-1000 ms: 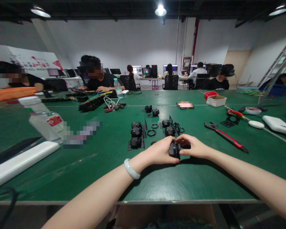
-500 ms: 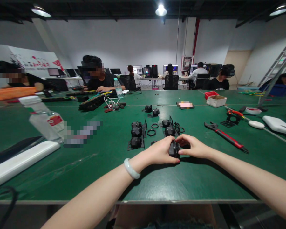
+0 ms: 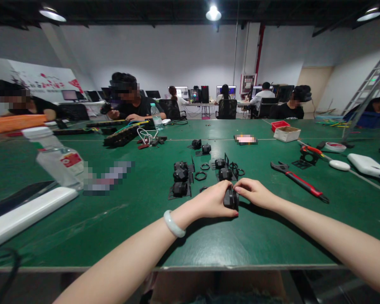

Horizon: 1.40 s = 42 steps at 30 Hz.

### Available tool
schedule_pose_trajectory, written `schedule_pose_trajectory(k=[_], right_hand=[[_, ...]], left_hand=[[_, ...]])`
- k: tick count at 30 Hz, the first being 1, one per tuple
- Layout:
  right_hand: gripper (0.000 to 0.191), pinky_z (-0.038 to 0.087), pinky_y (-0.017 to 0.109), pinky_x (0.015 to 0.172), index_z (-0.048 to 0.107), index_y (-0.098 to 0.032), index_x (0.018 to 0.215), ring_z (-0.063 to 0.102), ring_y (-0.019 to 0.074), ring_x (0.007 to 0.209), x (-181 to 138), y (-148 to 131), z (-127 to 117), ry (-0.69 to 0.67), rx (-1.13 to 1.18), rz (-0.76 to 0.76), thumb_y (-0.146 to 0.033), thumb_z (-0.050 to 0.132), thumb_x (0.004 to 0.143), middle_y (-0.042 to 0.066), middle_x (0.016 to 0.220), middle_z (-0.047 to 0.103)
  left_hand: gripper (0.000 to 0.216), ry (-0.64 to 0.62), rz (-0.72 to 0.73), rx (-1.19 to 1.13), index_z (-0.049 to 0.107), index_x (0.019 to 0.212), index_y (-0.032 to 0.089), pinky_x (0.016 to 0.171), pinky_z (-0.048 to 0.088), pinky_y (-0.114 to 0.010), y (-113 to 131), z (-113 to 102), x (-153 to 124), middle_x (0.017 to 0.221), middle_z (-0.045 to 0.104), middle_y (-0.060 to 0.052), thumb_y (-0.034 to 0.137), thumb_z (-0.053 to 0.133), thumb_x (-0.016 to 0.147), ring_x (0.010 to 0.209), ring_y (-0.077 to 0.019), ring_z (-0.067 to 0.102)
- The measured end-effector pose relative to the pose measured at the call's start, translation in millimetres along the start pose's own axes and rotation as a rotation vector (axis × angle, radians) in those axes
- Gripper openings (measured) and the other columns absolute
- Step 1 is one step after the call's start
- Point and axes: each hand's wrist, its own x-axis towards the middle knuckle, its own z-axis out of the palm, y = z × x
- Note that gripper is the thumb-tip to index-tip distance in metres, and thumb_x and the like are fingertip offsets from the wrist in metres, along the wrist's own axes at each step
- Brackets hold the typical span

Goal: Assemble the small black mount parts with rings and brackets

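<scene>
In front of me, my left hand wraps fingers and thumb around a black cable gland, which appears to be on a flat bracket. At the upper right rim of that gland, my right hand pinches with thumb and forefinger; a small ring nut there is hard to make out. Just beyond my hands stand more black cable glands on brackets, with another group to the right. Loose black ring nuts lie between the groups.
Red-handled pliers lie to the right, near a white box and a white power bank. On the left are a clear bottle and a long white case. Co-workers sit across the green table.
My right thumb has moved up from the gland's lower side to its upper rim, closing toward the forefinger. My left hand keeps its grip in the same place.
</scene>
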Motion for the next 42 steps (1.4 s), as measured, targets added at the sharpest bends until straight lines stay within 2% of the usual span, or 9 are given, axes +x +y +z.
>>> schedule_pose_trajectory(k=[8, 16, 19, 23, 26, 28, 30, 42], right_hand=[[0.025, 0.040, 0.023, 0.062, 0.057, -0.015, 0.071, 0.052, 0.0125, 0.067, 3, 2, 3, 0.055, -0.039, 0.028, -0.035, 0.042, 0.078, 0.001, 0.069, 0.058], [0.027, 0.039, 0.024, 0.061, 0.058, -0.015, 0.070, 0.052, 0.0129, 0.066, 4, 3, 6, 0.088, -0.038, 0.066, -0.037, 0.044, 0.076, 0.001, 0.067, 0.058], [0.035, 0.041, 0.024, 0.062, 0.057, -0.015, 0.072, 0.053, 0.0127, 0.065, 3, 5, 7, 0.078, 0.099, 0.083, -0.043, 0.038, 0.079, 0.002, 0.068, 0.058], [0.046, 0.044, 0.028, 0.068, 0.055, -0.014, 0.086, 0.055, 0.0136, 0.073, 1, 8, 4, -0.013, 0.386, 0.063, -0.049, 0.026, 0.081, 0.006, 0.081, 0.058], [0.042, 0.043, 0.031, 0.076, 0.051, -0.015, 0.098, 0.054, 0.0165, 0.085, -2, 7, -2, -0.125, 0.361, -0.017, -0.049, 0.044, 0.074, 0.007, 0.094, 0.056], [0.051, 0.042, 0.032, 0.079, 0.048, -0.016, 0.105, 0.052, 0.0181, 0.090, -3, 5, -5, -0.177, 0.293, -0.046, -0.044, 0.059, 0.064, 0.007, 0.101, 0.054], [0.060, 0.041, 0.033, 0.081, 0.045, -0.016, 0.108, 0.051, 0.0189, 0.092, -4, 4, -6, -0.187, 0.230, -0.056, -0.040, 0.066, 0.057, 0.008, 0.104, 0.052], [0.051, 0.042, 0.033, 0.080, 0.047, -0.018, 0.108, 0.052, 0.0182, 0.090, -4, 6, -5, -0.185, 0.186, -0.072, -0.038, 0.062, 0.063, 0.007, 0.103, 0.053]], left_hand=[[0.058, 0.005, 0.002, 0.002, 0.043, 0.099, 0.018, 0.066, 0.041, -0.029, 1, 0, 1, 0.089, 0.051, -0.004, 0.039, 0.066, 0.050, 0.079, -0.0212, 0.053], [0.059, 0.011, 0.017, 0.001, 0.042, 0.100, 0.018, 0.068, 0.041, -0.029, -1, 0, 2, 0.090, 0.052, -0.004, 0.040, 0.066, 0.050, 0.080, -0.0213, 0.052], [0.059, 0.011, 0.027, -0.006, 0.043, 0.100, 0.018, 0.067, 0.041, -0.029, -2, 0, 2, 0.090, 0.052, -0.004, 0.041, 0.066, 0.051, 0.079, -0.0209, 0.052], [0.057, 0.008, 0.037, -0.016, 0.043, 0.099, 0.018, 0.066, 0.041, -0.028, -3, 0, 1, 0.089, 0.052, -0.004, 0.040, 0.066, 0.052, 0.078, -0.0202, 0.053], [0.059, 0.015, 0.049, -0.018, 0.043, 0.101, 0.018, 0.068, 0.041, -0.029, -3, 1, 1, 0.091, 0.052, -0.004, 0.040, 0.066, 0.051, 0.080, -0.0207, 0.053], [0.060, 0.012, 0.056, -0.019, 0.043, 0.102, 0.018, 0.069, 0.041, -0.029, -4, 1, 1, 0.093, 0.052, -0.005, 0.039, 0.066, 0.051, 0.081, -0.0210, 0.053], [0.060, 0.012, 0.060, -0.019, 0.043, 0.103, 0.018, 0.070, 0.041, -0.029, -4, 1, 1, 0.094, 0.053, -0.005, 0.038, 0.066, 0.052, 0.082, -0.0212, 0.053], [0.060, 0.018, 0.061, -0.003, 0.042, 0.103, 0.019, 0.068, 0.041, -0.028, -7, 3, 1, 0.092, 0.052, -0.004, 0.042, 0.065, 0.052, 0.080, -0.0204, 0.053]])
